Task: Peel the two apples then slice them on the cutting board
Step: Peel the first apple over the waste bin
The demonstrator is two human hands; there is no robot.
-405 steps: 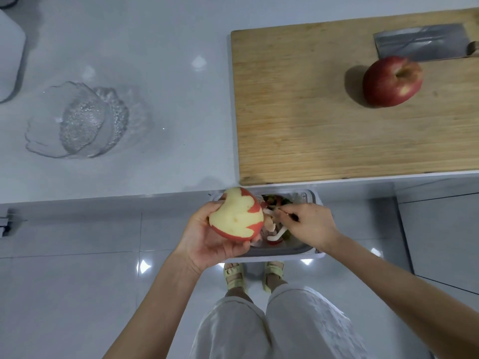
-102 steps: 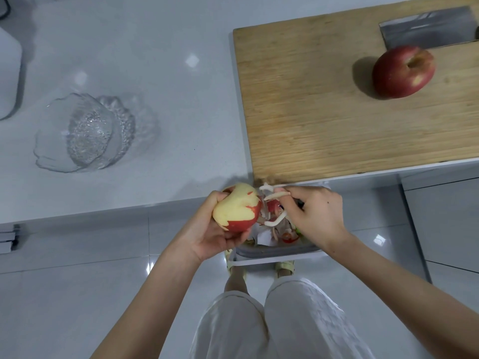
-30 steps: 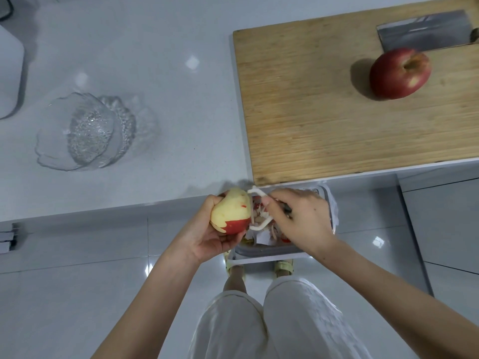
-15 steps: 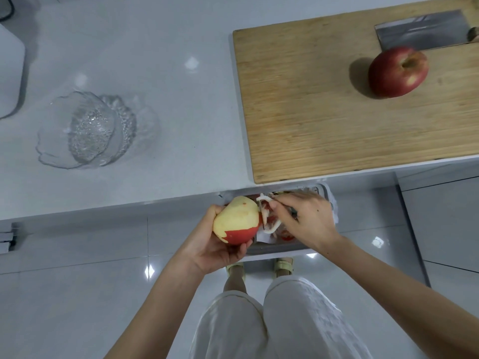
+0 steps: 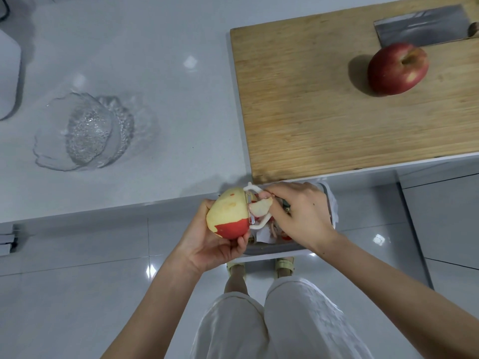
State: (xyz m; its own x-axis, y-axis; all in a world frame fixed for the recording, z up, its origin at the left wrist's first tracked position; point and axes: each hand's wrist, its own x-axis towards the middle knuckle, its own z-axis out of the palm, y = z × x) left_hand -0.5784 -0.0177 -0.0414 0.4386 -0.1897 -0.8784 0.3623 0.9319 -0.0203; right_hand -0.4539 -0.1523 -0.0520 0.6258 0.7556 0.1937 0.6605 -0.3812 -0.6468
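The partly peeled apple (image 5: 229, 213) is held in the air just off the table (image 5: 155, 73) edge, above a waste bin (image 5: 272, 252) that contains peelings. Most of its surface is bare and pale yellow, with a red band of skin at the lower end. The left grip (image 5: 207, 239) cups it from below, fingers curled around it. The right grip (image 5: 298, 216) pinches a white peeler (image 5: 250, 206), whose blade lies against the apple's right side. A curl of peel (image 5: 261, 207) sits at the blade. The second apple (image 5: 398, 68), red and unpeeled, rests toward the far right of the cutting board (image 5: 324, 112), just beside a cleaver (image 5: 420, 24). The board lies on the table. A clear glass bowl (image 5: 85, 130) stands on the table, well apart to the left.
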